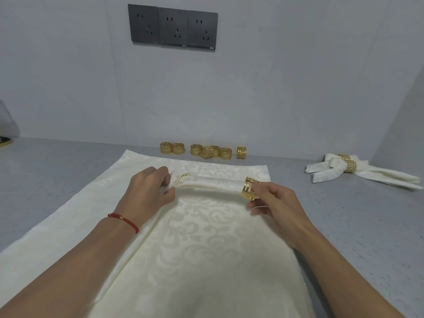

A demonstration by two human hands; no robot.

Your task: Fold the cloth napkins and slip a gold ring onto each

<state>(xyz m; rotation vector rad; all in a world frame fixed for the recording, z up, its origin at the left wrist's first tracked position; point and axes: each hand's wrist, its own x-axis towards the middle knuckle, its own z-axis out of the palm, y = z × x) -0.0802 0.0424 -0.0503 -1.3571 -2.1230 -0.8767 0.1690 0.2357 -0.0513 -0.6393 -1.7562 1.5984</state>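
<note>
A cream napkin folded into a long narrow band stretches between my hands, above flat cream napkins spread on the grey counter. My left hand grips the band's left end. My right hand pinches a gold ring that sits around the band's right end. Several loose gold rings stand in a row by the wall. Two folded napkins with gold rings on them lie at the far right.
The grey counter meets a grey wall with three dark sockets. A side wall rises at the far right. A dark object with a gold edge sits at the far left.
</note>
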